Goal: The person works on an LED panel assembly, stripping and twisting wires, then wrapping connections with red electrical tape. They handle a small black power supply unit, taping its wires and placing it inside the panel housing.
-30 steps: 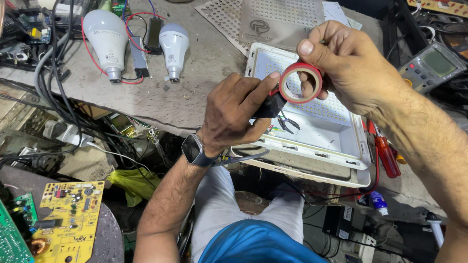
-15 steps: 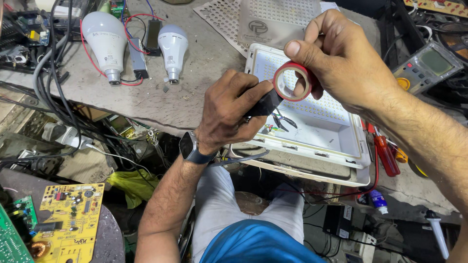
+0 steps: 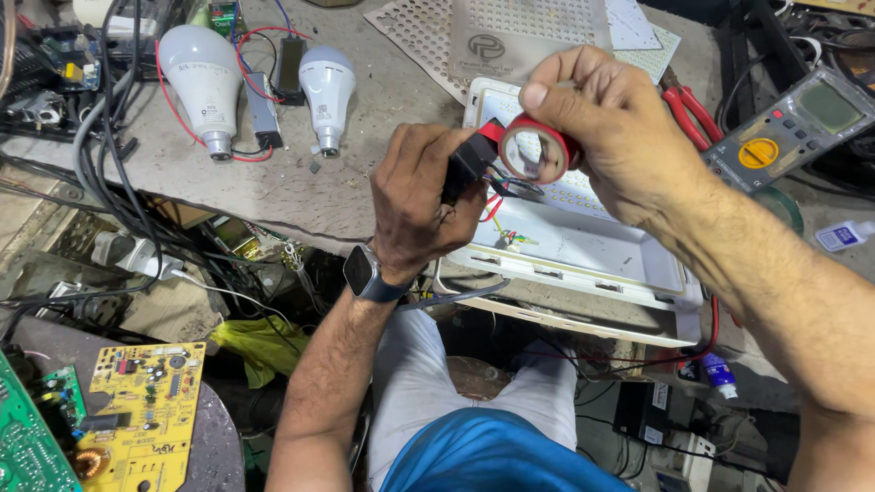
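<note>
Clutching red tape roll in right hand | left hand grip pinches half-hidden black part

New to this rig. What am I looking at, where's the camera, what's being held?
No machine here: a person works with two bare hands. The single camera sits on their head, looking down. The right hand grips a roll of red tape. The left hand, with a wristwatch, pinches a small black part with wires against the roll. Below them lies an open white lamp housing. On the grey bench lie two white bulbs, red-handled pliers and a multimeter. A yellow circuit board sits lower left.
</note>
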### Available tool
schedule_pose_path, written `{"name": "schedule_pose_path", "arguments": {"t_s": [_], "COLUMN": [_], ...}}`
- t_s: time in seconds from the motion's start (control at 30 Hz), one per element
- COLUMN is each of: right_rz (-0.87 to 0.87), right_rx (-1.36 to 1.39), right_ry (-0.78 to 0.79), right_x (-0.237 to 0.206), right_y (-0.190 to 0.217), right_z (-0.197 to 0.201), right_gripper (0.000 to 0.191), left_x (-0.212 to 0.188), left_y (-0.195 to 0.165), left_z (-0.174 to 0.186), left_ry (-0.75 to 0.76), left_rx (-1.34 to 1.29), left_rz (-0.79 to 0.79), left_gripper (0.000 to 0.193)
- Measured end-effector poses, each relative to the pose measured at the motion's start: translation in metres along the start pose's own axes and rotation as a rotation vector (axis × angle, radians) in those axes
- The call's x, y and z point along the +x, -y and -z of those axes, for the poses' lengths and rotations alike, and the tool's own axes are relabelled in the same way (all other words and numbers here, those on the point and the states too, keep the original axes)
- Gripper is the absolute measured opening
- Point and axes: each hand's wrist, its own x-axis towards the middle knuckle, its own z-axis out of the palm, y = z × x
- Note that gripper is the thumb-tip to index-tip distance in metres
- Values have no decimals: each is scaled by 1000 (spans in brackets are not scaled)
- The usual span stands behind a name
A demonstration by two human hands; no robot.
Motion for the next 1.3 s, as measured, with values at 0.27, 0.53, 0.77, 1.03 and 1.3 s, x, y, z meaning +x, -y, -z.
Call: {"name": "schedule_pose_path", "arguments": {"t_s": [0.27, 0.53, 0.77, 1.03, 1.3], "right_rz": [-74, 66, 131, 76, 14], "right_rx": [17, -153, -244, -269, -353], "right_ry": [-25, -13, -74, 33, 141], "right_x": [-4, 7, 7, 3, 11], "right_y": [-31, -21, -23, -46, -50], "right_z": [-15, -19, -23, -21, -31], "right_gripper": [24, 32, 35, 49, 39], "left_x": [-5, 11, 18, -9, -28], "left_y": [4, 7, 14, 18, 13], "left_z": [0, -6, -25, -29, 5], "left_ry": [-112, -228, -331, -445, -84], "left_rx": [-84, -154, -180, -860, -941], "left_rz": [140, 200, 431, 666, 728], "left_gripper": [46, 30, 17, 20, 41]}}
